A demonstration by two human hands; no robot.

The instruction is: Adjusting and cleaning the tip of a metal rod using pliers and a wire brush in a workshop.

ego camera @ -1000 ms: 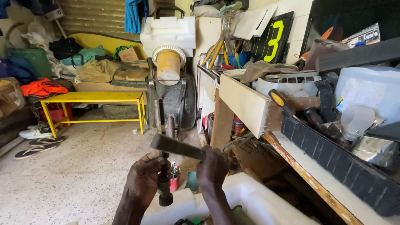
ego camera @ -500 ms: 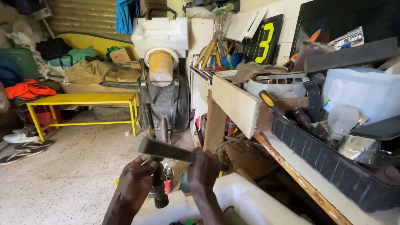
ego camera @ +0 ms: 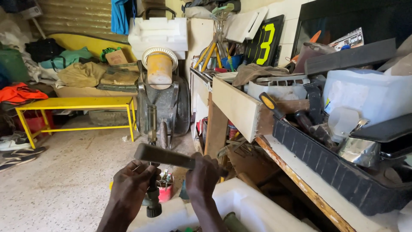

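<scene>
Holding, two-handed: one flat dark metal bar (ego camera: 165, 155), gripped at both ends and lying near level across the lower middle of the head view.

Left hand (ego camera: 131, 182): fingers clenched round the bar's left end and round the top of one upright dark tool (ego camera: 152, 197), whose knurled knob hangs below the fist. Right hand (ego camera: 201, 176): fingers wrapped tight over the bar's right end.

Change since a second ago: the bar sits a little higher and flatter between the hands; both grips are as they were; the camera has come slightly closer to the workbench. Reading: the bar and the upright tool are being worked against each other, and neither hand has let go.

Count, about the hands:
- one white foam box (ego camera: 240, 206), directly beneath the wrists, open, contents mostly hidden;
- one small red tin (ego camera: 165, 191) on the floor, just behind the left hand;
- one grey machine (ego camera: 163, 101) with a yellow drum on top, upright on the floor beyond the bar;
- one yellow bench (ego camera: 73, 103), well apart to the left, standing against the far wall;
- one black tray (ego camera: 334, 172) along the near edge of the workbench at right, crowded with tools, number not countable;
- one white plastic tub (ego camera: 369, 96) at the tray's far side.
</scene>
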